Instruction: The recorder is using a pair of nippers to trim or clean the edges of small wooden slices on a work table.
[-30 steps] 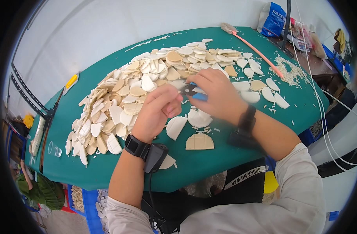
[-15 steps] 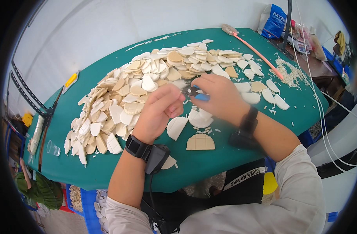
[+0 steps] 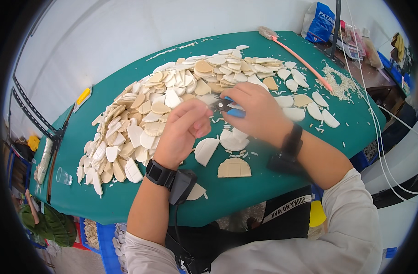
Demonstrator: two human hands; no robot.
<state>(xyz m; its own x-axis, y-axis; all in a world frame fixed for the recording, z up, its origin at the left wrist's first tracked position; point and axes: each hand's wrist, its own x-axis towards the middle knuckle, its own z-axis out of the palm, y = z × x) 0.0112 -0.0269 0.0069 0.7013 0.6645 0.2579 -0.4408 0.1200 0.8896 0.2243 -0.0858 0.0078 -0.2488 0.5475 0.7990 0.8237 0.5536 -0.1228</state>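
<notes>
My right hand (image 3: pixel 259 107) grips a pair of blue-handled nippers (image 3: pixel 235 113), whose dark jaws point left toward my other hand. Closed in a pinch, my left hand (image 3: pixel 187 125) holds a pale flat piece (image 3: pixel 210 99) at the tips of the jaws; its outline is blurred. Beyond both hands lies a broad heap of white and tan half-round pieces (image 3: pixel 140 123). Nearer to me a tan half-round piece with scored lines (image 3: pixel 234 168) lies flat, with white half-round pieces (image 3: pixel 206 150) just behind it.
A brush with an orange handle (image 3: pixel 305 64) lies at the back right beside a pile of small offcuts (image 3: pixel 339 83). A clear cup (image 3: pixel 64 176) lies at the left of the green table (image 3: pixel 140 201). Blue bins (image 3: pixel 109 242) stand below the front edge.
The nippers' handles have spread apart a little in my right hand, showing more of the blue grips. My left hand stays almost in place, and the view has shifted slightly.
</notes>
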